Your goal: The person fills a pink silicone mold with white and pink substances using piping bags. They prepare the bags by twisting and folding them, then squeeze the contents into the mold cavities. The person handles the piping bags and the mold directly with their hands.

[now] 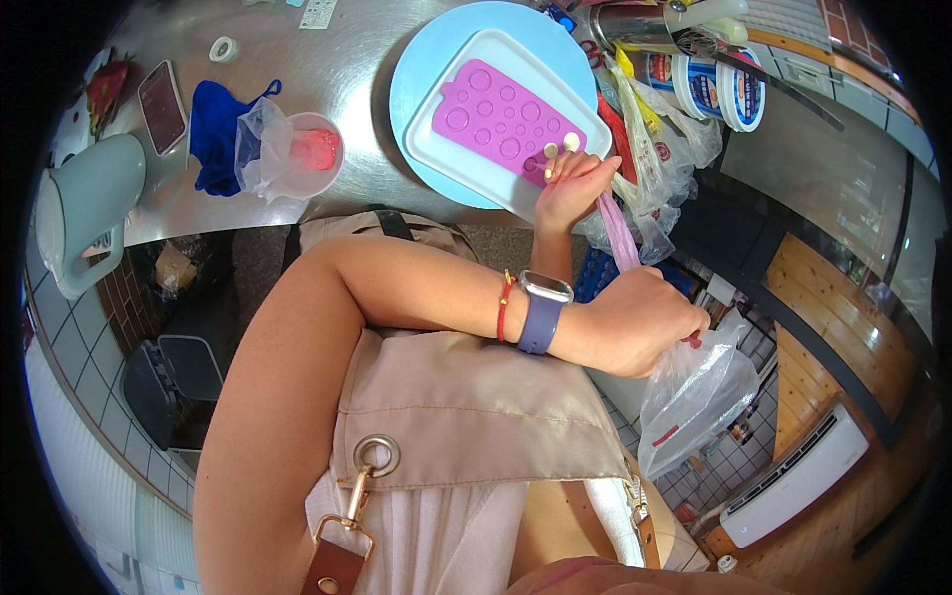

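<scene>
My left hand (643,320), with a watch and a red bracelet at its wrist, is closed around a clear piping bag (703,394). The bag's loose, wide end hangs below the fist with red smears inside. Between my two hands runs its narrow pink-filled part (619,234). My right hand (573,182) grips the bag near its tip, over the lower right corner of a purple silicone mold (483,111) with round cavities. Pale nails show at its fingertips. Beneath the mold are a white tray (424,152) and a light blue round board (413,56).
Left on the metal table (364,171) are a cup (338,171) with pink-red contents and a plastic liner, a blue cloth (212,141), a phone (163,108), a kettle (97,193) and a tape roll (223,50). Right are plastic bags (662,156), tubs (736,89) and a serrated knife (788,85).
</scene>
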`<state>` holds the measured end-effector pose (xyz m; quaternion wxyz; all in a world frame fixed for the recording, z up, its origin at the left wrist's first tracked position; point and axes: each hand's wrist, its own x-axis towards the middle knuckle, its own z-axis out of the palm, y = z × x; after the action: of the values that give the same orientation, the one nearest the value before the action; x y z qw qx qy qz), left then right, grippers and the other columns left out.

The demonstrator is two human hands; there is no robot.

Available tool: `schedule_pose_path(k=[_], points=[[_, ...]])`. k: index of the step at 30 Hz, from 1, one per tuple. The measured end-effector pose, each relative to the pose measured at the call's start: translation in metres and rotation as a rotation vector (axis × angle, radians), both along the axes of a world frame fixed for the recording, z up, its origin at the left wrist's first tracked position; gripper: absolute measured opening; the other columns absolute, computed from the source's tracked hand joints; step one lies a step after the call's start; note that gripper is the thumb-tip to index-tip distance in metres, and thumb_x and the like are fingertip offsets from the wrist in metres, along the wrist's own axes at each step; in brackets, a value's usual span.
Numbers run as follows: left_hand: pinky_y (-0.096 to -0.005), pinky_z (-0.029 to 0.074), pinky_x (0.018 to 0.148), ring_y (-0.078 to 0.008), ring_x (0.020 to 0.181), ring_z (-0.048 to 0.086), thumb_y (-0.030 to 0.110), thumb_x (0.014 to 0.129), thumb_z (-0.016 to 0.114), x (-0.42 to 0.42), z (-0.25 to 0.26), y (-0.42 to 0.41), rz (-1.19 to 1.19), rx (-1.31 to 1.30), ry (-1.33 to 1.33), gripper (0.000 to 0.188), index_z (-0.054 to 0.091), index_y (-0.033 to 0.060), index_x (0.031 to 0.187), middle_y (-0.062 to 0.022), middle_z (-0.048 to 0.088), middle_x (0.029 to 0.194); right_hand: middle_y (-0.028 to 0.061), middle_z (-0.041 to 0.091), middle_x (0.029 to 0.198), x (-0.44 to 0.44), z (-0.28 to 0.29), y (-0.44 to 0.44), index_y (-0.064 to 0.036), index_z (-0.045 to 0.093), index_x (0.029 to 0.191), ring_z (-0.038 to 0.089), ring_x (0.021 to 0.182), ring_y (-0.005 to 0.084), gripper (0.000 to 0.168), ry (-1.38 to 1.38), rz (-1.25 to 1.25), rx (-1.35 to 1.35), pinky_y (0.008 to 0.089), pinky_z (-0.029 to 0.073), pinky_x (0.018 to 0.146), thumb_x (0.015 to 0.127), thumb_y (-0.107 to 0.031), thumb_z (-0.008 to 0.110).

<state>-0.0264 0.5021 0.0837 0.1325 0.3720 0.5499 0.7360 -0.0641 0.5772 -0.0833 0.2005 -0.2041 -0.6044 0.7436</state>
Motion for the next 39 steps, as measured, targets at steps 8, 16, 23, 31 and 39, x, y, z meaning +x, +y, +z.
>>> schedule_pose_path(k=[8,16,23,31,39], points=[[-0.0415,0.047,0.066,-0.031,0.073,0.067,0.006,0.066,0.072,-0.003,0.003,-0.003,-0.003,-0.01,0.015,0.021,0.064,0.009,0.085,-0.0081,0.066,0.071,0.0004,0.027,0.044,0.001,0.005,-0.004,-0.015,0.027,0.059,0.024,0.038,0.0143,0.06,-0.05,0.004,0.091,0.0302,0.03,0.042,0.109,-0.049,0.027],[-0.041,0.047,0.067,-0.0308,0.073,0.067,0.008,0.066,0.074,-0.004,0.002,-0.004,0.0,-0.005,0.01,0.023,0.065,0.0095,0.086,-0.0081,0.066,0.07,0.0007,0.029,0.043,-0.001,0.004,-0.005,-0.016,0.028,0.059,0.027,0.037,0.0139,0.059,-0.028,-0.006,0.154,0.0298,0.03,0.042,0.109,-0.048,0.027],[-0.0412,0.047,0.068,-0.0307,0.074,0.067,0.009,0.067,0.074,-0.003,0.003,-0.004,-0.016,-0.027,0.011,0.023,0.065,0.0087,0.088,-0.0079,0.066,0.071,0.0004,0.029,0.044,0.001,0.003,-0.009,-0.016,0.028,0.059,0.026,0.038,0.0135,0.059,-0.008,0.054,0.135,0.0299,0.029,0.043,0.109,-0.046,0.027],[-0.041,0.046,0.07,-0.0306,0.076,0.067,0.009,0.067,0.074,-0.005,0.003,-0.007,-0.034,-0.052,0.026,0.024,0.065,0.0087,0.089,-0.0084,0.066,0.073,-0.0002,0.029,0.044,-0.005,0.005,-0.009,-0.016,0.028,0.058,0.025,0.038,0.0129,0.06,-0.044,-0.022,0.172,0.0294,0.027,0.042,0.109,-0.047,0.027],[-0.041,0.046,0.07,-0.0299,0.076,0.067,0.008,0.067,0.074,-0.003,0.003,-0.009,-0.018,-0.039,0.018,0.024,0.065,0.0101,0.089,-0.0074,0.066,0.072,0.0007,0.031,0.046,0.002,0.004,-0.01,-0.012,0.031,0.061,0.027,0.04,0.012,0.056,0.005,0.06,0.104,0.0287,0.029,0.042,0.109,-0.04,0.033]])
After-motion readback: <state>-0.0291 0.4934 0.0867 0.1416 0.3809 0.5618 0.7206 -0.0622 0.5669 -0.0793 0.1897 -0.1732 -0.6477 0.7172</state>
